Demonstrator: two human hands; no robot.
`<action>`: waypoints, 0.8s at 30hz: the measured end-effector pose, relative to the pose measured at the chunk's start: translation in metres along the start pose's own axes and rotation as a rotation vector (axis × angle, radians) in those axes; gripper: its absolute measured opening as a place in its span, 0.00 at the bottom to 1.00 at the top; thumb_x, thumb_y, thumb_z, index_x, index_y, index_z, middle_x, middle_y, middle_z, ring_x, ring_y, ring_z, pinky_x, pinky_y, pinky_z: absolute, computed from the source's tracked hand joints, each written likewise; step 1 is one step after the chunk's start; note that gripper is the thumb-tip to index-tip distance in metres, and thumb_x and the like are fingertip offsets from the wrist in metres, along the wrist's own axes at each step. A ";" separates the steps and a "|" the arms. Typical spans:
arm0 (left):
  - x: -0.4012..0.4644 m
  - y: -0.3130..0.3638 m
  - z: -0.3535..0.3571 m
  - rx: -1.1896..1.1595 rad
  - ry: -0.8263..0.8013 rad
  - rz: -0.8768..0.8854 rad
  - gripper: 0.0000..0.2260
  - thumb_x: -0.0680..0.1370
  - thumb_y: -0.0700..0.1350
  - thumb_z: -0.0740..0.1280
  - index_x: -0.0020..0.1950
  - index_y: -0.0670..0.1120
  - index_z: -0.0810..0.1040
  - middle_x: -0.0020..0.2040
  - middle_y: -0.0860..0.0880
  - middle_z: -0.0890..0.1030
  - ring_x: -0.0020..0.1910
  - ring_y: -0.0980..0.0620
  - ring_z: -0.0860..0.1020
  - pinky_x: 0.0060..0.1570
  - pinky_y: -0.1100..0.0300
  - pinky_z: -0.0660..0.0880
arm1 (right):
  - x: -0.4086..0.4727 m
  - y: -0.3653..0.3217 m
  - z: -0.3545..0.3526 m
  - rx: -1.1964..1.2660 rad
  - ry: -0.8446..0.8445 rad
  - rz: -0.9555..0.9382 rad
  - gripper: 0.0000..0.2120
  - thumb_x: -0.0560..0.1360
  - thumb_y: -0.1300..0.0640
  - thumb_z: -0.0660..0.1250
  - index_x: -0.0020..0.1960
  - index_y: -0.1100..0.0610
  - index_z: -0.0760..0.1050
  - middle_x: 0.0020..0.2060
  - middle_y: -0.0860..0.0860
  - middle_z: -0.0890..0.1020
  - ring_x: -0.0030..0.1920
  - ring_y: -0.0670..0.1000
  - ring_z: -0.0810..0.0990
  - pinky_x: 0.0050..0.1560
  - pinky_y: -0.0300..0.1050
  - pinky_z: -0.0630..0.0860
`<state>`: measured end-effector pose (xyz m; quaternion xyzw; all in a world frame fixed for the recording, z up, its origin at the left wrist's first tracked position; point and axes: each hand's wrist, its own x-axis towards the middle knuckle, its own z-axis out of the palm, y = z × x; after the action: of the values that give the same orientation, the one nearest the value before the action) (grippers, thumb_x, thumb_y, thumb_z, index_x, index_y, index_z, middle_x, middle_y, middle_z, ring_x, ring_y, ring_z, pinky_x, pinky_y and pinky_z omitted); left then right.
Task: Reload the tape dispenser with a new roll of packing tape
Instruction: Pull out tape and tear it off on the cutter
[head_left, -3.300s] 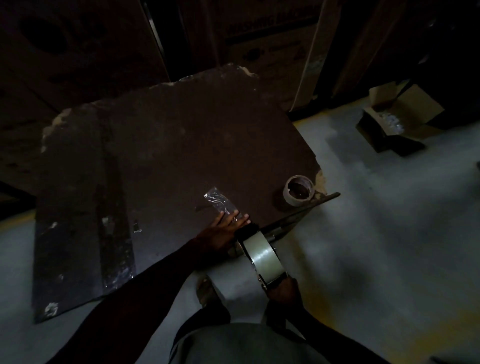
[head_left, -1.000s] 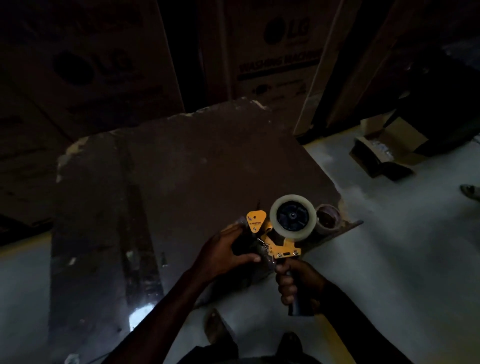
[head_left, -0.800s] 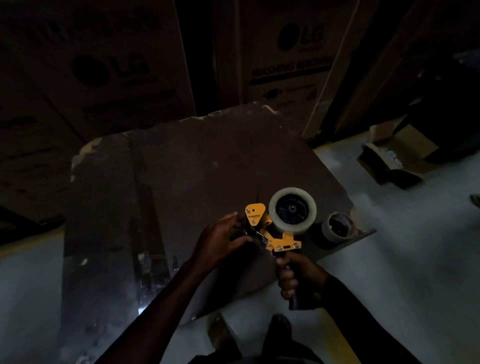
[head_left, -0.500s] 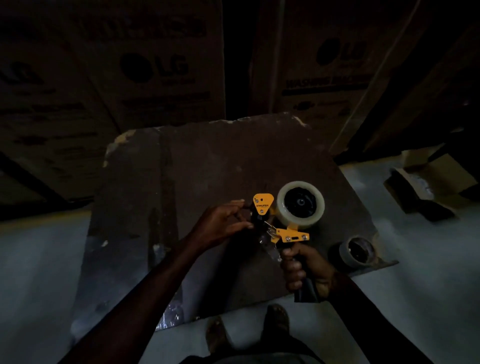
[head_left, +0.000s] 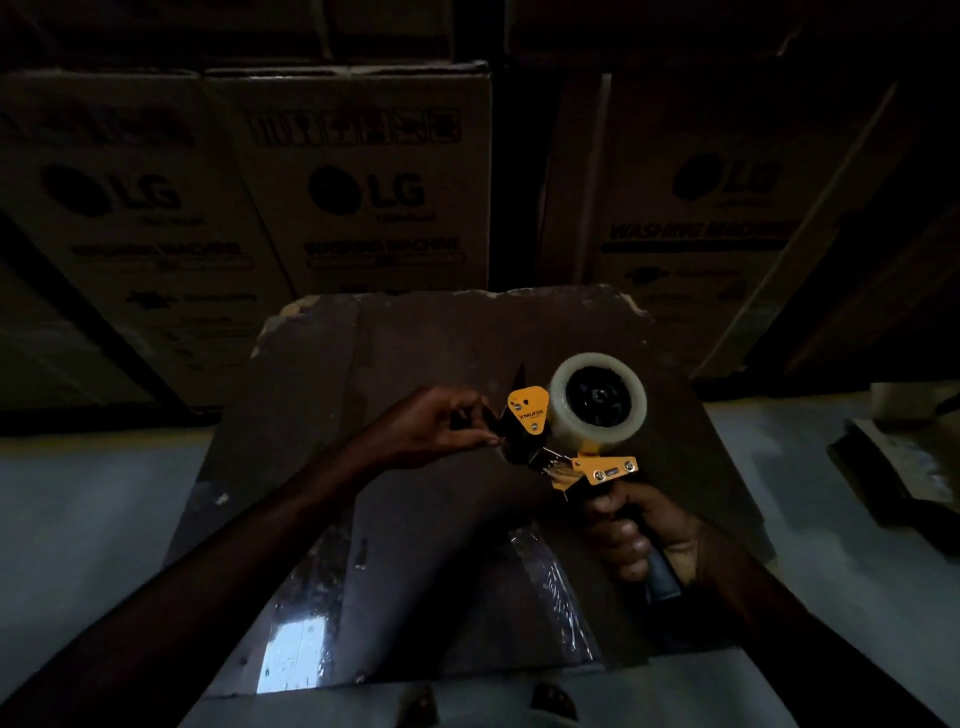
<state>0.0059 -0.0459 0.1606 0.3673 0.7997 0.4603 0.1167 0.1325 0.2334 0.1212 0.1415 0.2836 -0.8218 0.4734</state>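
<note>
- Dim room; tall cardboard cartons (head_left: 358, 176) printed "LG" and "WASHING MACHINE" stand stacked along the far side, from ten o'clock round to two o'clock.
- A worn dark board (head_left: 415, 353) with chipped pale corners lies flat on the grey floor (head_left: 78, 519), filling the middle ground.
- Shiny strips of clear film (head_left: 296, 644) catch the light on the board's near edge at about six o'clock, below the arms.
- At three o'clock, a flat dark slab (head_left: 893, 473) sits on the floor, too dim to name.
- The tape dispenser (head_left: 576, 447) is held in the air above the board, just right of centre: yellow metal frame, black hub, dark handle pointing down toward five o'clock.
- A roll of clear packing tape (head_left: 597, 402) sits on the hub, its open side facing the viewer.
- The right hand (head_left: 634, 530) is wrapped in a closed fist round the handle.
- The left hand (head_left: 436, 428) reaches in from nine o'clock, thumb and fingertips pinched at the dispenser's dark front end beside the yellow triangular plate (head_left: 529, 410); whether tape lies between them I cannot tell.
</note>
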 end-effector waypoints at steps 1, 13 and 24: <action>0.003 0.002 -0.004 0.001 -0.018 -0.024 0.08 0.71 0.52 0.73 0.39 0.49 0.79 0.48 0.44 0.85 0.49 0.47 0.83 0.48 0.42 0.79 | -0.003 -0.005 -0.001 -0.013 -0.010 0.012 0.08 0.65 0.61 0.74 0.36 0.56 0.75 0.23 0.48 0.70 0.20 0.46 0.69 0.23 0.38 0.70; 0.031 0.045 -0.046 -0.200 -0.380 -0.133 0.08 0.74 0.30 0.69 0.41 0.41 0.75 0.42 0.49 0.85 0.46 0.54 0.83 0.46 0.64 0.77 | -0.025 -0.039 -0.005 -0.166 -0.222 0.189 0.05 0.76 0.57 0.59 0.45 0.54 0.73 0.31 0.47 0.77 0.27 0.44 0.73 0.31 0.38 0.69; 0.038 0.064 -0.057 0.099 -0.131 -0.059 0.13 0.64 0.44 0.80 0.35 0.41 0.78 0.33 0.44 0.83 0.29 0.44 0.78 0.29 0.52 0.72 | -0.013 -0.039 0.007 -0.228 -0.338 0.252 0.02 0.75 0.55 0.60 0.44 0.52 0.70 0.30 0.45 0.77 0.27 0.42 0.75 0.30 0.38 0.67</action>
<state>-0.0196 -0.0366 0.2502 0.3784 0.8225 0.3917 0.1640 0.1058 0.2533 0.1462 -0.0181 0.2715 -0.7308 0.6260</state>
